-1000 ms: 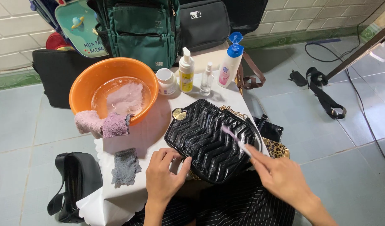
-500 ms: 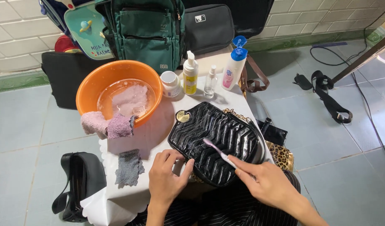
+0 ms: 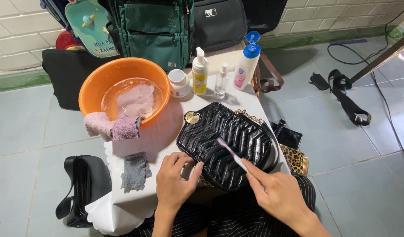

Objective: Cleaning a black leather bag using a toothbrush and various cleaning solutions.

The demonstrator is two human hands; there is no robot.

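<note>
A black quilted handbag (image 3: pixel 224 140) with a gold clasp lies on a small white-covered table (image 3: pixel 162 131). My left hand (image 3: pixel 175 182) grips the bag's near left edge and steadies it. My right hand (image 3: pixel 276 193) holds a pink-and-white toothbrush (image 3: pixel 230 151), whose bristle end rests on the bag's front face.
An orange basin (image 3: pixel 123 83) of soapy water stands at the table's left, pink cloths (image 3: pixel 112 127) draped over its rim. A grey cloth (image 3: pixel 135 170) lies near it. Bottles and a jar (image 3: pixel 199 72) line the far edge. Backpacks stand behind. A black bag (image 3: pixel 83 186) and straps (image 3: pixel 344 98) lie on the tiled floor.
The toothbrush has slid along the bag's face under my right hand, brushing it. My left hand stays on the bag's edge.
</note>
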